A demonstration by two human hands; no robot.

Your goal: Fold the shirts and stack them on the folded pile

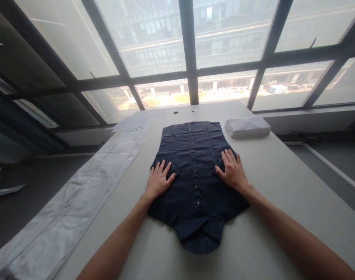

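Note:
A dark navy button-up shirt (194, 155) lies front side up on the white table (270, 175), its collar toward me and its hem toward the window. Small buttons run down its middle. My left hand (159, 179) rests flat on the shirt's left side, fingers spread, over a folded-in cuff or sleeve end. On the right side, my right hand (232, 170) lies flat with fingers stretched out, also over a folded dark edge. Neither hand grips the cloth. Most of the sleeves cannot be seen.
A stack of folded white cloth (247, 127) sits at the far right of the table. Along the left edge lies a long white garment or cloth (86, 186), with thin white sheets (133, 121) behind it. Large windows (224, 35) with dark frames stand past the table's far end.

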